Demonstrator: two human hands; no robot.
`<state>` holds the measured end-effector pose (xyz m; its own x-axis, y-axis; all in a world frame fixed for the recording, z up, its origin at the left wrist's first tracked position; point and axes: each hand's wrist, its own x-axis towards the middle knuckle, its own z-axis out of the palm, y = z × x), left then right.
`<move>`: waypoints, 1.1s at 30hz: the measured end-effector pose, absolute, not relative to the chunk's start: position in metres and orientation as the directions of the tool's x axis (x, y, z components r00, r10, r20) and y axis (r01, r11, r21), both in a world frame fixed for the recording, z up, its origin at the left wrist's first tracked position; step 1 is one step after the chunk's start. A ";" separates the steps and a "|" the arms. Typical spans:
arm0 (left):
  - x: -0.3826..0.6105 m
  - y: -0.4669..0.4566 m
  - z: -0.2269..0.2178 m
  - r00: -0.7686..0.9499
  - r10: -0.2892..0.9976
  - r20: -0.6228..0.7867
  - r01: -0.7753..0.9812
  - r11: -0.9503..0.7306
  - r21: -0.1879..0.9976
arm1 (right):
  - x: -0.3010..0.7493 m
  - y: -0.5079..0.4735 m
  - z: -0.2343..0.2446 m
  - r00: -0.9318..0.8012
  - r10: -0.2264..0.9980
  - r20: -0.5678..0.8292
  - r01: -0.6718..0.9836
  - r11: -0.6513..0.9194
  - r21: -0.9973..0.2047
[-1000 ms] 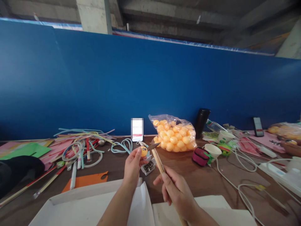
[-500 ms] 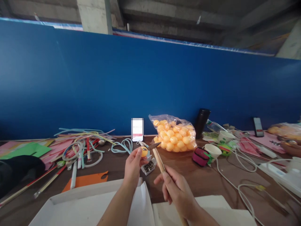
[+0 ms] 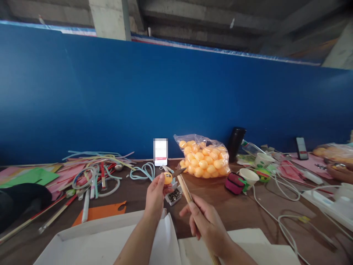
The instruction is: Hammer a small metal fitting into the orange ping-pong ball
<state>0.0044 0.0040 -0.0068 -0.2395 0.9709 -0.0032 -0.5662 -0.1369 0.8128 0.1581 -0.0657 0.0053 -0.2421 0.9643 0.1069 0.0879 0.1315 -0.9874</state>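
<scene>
My left hand (image 3: 155, 195) pinches a small orange ball (image 3: 167, 178) with dark marks on it, held up above the brown table (image 3: 242, 213). My right hand (image 3: 205, 224) grips a wooden-handled tool (image 3: 185, 188) whose dark pointed tip touches the ball's right side. Just below the ball sits a little open box of dark metal pieces (image 3: 174, 195). A clear bag full of orange balls (image 3: 203, 156) lies behind, against the blue wall.
White paper sheets or box lids (image 3: 104, 239) lie under my forearms. Coloured paper, strips and pens (image 3: 91, 176) are piled at left. Paper cups (image 3: 249, 176), a pink pouch (image 3: 234, 183), a black tumbler (image 3: 236, 143) and white cables (image 3: 286, 221) crowd the right. Another person's hand (image 3: 340, 171) rests far right.
Almost nothing has shifted: both hands hold the same pose, the tool tip staying at the ball. The other person's hand at far right has come a little further into view.
</scene>
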 end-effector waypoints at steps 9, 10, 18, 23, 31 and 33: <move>0.004 0.005 -0.008 -0.237 0.971 0.006 -0.557 -0.141 0.818 | 0.155 -0.070 0.009 -0.170 0.977 0.128 0.041 0.137 -0.990; 0.004 0.005 -0.008 -0.235 0.972 0.006 -0.553 -0.139 0.822 | 0.155 -0.070 0.008 -0.182 0.975 0.127 0.042 0.137 -0.990; 0.003 0.005 -0.009 -0.218 0.976 0.023 -0.528 -0.138 0.838 | 0.158 -0.066 0.002 -0.280 0.955 0.101 0.074 0.126 -0.989; 0.003 0.006 -0.009 -0.229 0.973 0.015 -0.527 -0.137 0.839 | 0.158 -0.066 0.002 -0.267 0.958 0.107 0.067 0.129 -0.989; 0.003 0.007 -0.010 -0.232 0.973 0.021 -0.523 -0.143 0.840 | 0.159 -0.066 0.001 -0.265 0.958 0.108 0.069 0.131 -0.989; 0.003 0.008 -0.011 -0.231 0.973 0.022 -0.515 -0.141 0.846 | 0.159 -0.066 0.000 -0.267 0.958 0.106 0.074 0.130 -0.989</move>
